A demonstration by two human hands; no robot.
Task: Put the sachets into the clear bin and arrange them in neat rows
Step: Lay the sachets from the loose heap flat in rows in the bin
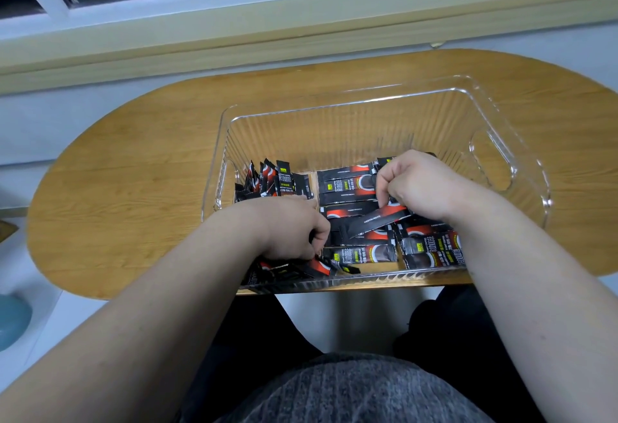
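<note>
A clear ribbed plastic bin stands on an oval wooden table. Several black-and-red sachets lie loose across its near half, and a small bunch stands on end against the left wall. Both my hands are inside the bin. My left hand is at the near left corner, its curled fingers pinching sachets there. My right hand is over the middle of the pile, its fingers curled round one tilted sachet that slants down to the left.
The far half of the bin shows only bare table through its floor. A window sill runs behind the table. A teal rounded object sits low at the left edge. My lap and grey top fill the bottom.
</note>
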